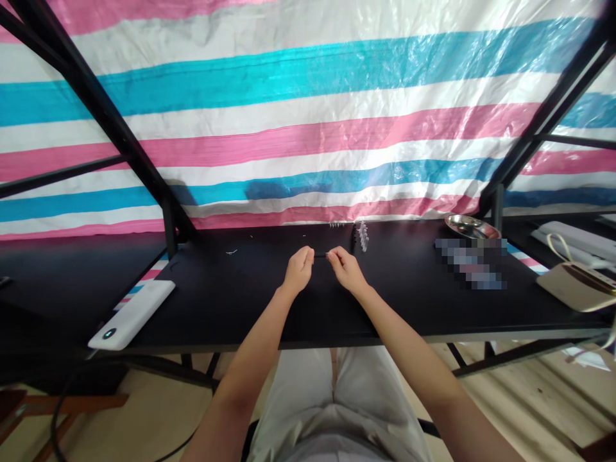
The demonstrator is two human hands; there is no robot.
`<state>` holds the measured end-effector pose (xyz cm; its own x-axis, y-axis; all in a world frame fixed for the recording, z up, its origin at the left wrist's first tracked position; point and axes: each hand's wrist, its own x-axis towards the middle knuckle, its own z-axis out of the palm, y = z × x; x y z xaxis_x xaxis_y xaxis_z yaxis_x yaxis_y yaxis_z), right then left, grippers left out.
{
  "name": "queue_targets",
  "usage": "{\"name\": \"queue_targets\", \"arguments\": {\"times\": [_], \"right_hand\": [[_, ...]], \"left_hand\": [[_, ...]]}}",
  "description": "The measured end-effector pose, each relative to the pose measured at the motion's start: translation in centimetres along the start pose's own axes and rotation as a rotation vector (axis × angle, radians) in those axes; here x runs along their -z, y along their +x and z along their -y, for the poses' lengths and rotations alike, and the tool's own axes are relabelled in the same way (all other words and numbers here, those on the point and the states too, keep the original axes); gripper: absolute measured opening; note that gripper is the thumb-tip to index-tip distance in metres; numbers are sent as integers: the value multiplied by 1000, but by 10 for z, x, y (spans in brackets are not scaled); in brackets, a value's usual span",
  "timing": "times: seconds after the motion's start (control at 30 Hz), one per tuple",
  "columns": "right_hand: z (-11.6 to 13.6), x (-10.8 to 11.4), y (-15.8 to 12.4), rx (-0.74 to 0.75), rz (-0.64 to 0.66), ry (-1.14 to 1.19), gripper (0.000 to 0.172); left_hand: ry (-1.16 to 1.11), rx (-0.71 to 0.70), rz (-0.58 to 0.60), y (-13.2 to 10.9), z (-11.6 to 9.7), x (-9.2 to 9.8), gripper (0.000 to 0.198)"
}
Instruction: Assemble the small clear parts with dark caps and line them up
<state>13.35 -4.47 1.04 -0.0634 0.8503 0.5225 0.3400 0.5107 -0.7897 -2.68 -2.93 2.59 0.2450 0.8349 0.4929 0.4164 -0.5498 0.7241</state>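
My left hand and my right hand are held close together over the middle of the black table. Both are closed in a pinch, each on one end of a small thin dark piece that spans the gap between them. The piece is too small to name. Just behind my right hand stands a small rack of clear, tiny parts, and a few more tiny pale bits lie near the table's back edge.
A white power bank lies at the table's front left corner. A metal dish sits at the back right beside a blurred patch. A beige pouch rests on the right. Black frame bars rise at both sides before a striped tarp.
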Motion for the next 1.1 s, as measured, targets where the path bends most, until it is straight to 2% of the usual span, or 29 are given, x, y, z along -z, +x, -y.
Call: {"name": "queue_targets", "arguments": {"times": [0.33, 0.6, 0.9, 1.1], "right_hand": [[4, 2, -1, 142, -3, -90, 25], [-5, -2, -2, 43, 7, -67, 28], [-1, -1, -3, 75, 28, -78, 28], [-4, -2, -2, 46, 9, -91, 27]], "left_hand": [[-152, 73, -59, -2, -6, -2, 41], [-55, 87, -67, 0, -4, -1, 35], [-12, 82, -106, 0, -5, -3, 38], [-2, 110, -159, 2, -3, 0, 39]]}}
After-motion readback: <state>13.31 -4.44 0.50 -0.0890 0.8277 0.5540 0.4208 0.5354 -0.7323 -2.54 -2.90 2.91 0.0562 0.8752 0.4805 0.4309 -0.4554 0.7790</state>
